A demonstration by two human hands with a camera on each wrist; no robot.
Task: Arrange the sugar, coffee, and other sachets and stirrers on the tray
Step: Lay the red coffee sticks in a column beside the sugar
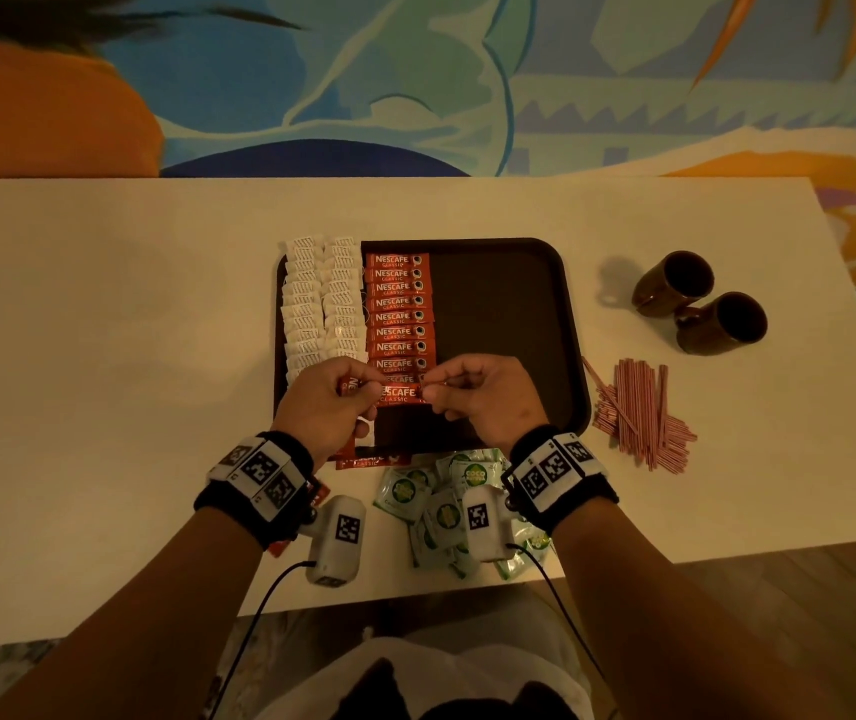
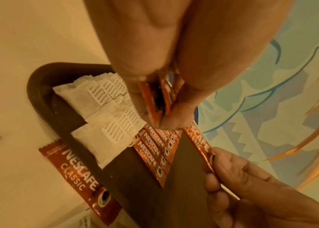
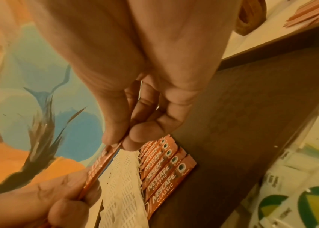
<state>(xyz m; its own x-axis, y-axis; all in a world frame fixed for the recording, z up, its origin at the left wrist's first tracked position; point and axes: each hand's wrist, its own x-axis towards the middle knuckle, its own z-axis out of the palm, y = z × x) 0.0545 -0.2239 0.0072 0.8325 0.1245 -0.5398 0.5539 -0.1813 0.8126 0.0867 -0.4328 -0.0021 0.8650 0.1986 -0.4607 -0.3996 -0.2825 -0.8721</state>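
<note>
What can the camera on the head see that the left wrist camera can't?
Only the head view shows the two brown mugs, the pile of striped stirrers, the green and white sachets and both wristbands.

Only the left wrist view shows, close up, several coffee sachets bunched in the left hand.

Both show the tray, the white sachets, the row of coffee sachets, and both hands pinching one coffee sachet, the right hand at its other end.
</note>
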